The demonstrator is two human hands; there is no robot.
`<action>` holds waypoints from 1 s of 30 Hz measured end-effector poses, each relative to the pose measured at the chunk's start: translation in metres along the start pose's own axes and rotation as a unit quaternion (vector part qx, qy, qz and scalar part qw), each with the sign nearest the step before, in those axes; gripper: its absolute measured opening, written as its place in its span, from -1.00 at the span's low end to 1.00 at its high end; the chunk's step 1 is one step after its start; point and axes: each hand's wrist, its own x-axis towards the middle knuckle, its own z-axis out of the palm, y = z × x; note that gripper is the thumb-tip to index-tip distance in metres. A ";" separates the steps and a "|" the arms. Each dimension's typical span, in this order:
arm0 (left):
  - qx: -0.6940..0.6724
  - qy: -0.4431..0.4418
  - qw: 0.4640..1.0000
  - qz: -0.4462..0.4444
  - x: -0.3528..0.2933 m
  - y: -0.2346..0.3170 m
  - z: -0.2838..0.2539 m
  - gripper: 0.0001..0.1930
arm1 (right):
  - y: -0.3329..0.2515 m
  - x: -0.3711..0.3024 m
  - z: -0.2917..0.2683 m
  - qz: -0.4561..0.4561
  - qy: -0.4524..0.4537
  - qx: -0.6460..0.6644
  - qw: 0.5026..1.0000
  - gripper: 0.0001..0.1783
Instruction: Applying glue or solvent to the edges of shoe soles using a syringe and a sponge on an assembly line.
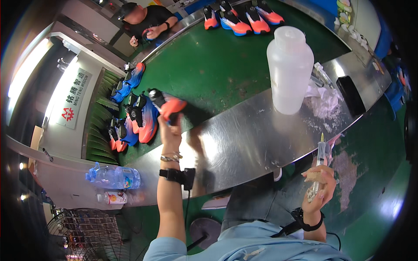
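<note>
My left hand [170, 130] reaches out over the green belt and grips a sneaker [174, 105]. The sneaker is orange with a black upper part, tilted and slightly blurred. Low on the right, my right hand [321, 189] is wrapped round a clear syringe [321, 152], its thin yellowish tip pointing up. Something tan lies across the fingers there. The syringe is held apart from the sneaker, near the edge of the metal ledge [244, 135]. More orange and blue sneakers [148, 119] stand left of my left hand.
A large white plastic bottle [289, 71] stands on the ledge, beside a crumpled whitish cloth [323, 98] and a black phone [350, 95]. Several sneakers [235, 22] sit at the far side. Blue-tinted water bottle [115, 176] at left. Another person [146, 21] works at far left.
</note>
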 end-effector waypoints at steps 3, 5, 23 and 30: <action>-0.006 0.287 0.955 0.071 0.075 0.071 -0.097 -0.56 | 0.001 0.000 0.004 0.031 0.013 -0.008 0.999 -0.53; 0.132 0.217 0.963 0.091 0.067 0.059 -0.085 -0.58 | 0.010 0.000 -0.005 0.071 0.036 -0.030 0.996 -0.53; 0.195 -0.256 0.934 -0.157 0.170 -0.094 0.152 -0.48 | 0.073 0.077 0.019 0.043 -0.085 -0.354 0.930 -0.60; 0.099 -0.140 0.948 -0.269 0.301 -0.185 0.265 -0.34 | 0.079 0.063 0.010 0.024 -0.090 -0.346 0.933 -0.64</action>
